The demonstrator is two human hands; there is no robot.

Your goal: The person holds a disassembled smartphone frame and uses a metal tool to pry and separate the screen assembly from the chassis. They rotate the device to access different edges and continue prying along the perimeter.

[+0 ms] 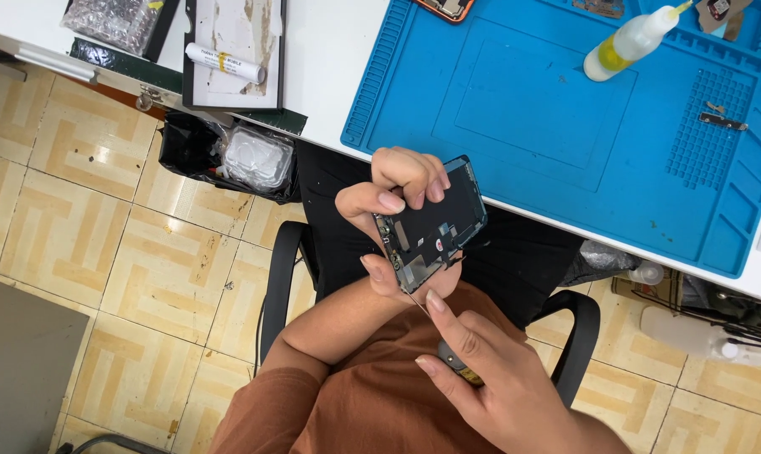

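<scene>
Phone screen assembly (435,223) gripped in left hand (389,210); right hand (473,370) below, pinching probably tweezers (449,357).

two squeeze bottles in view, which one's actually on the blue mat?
The bottle with yellow liquid, lying tilted at the top of the blue mat. The other, a clear bottle, lies down by the floor, right of the chair.

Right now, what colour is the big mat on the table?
The mat is bright blue, seen best in the head view, the only one here.
</scene>
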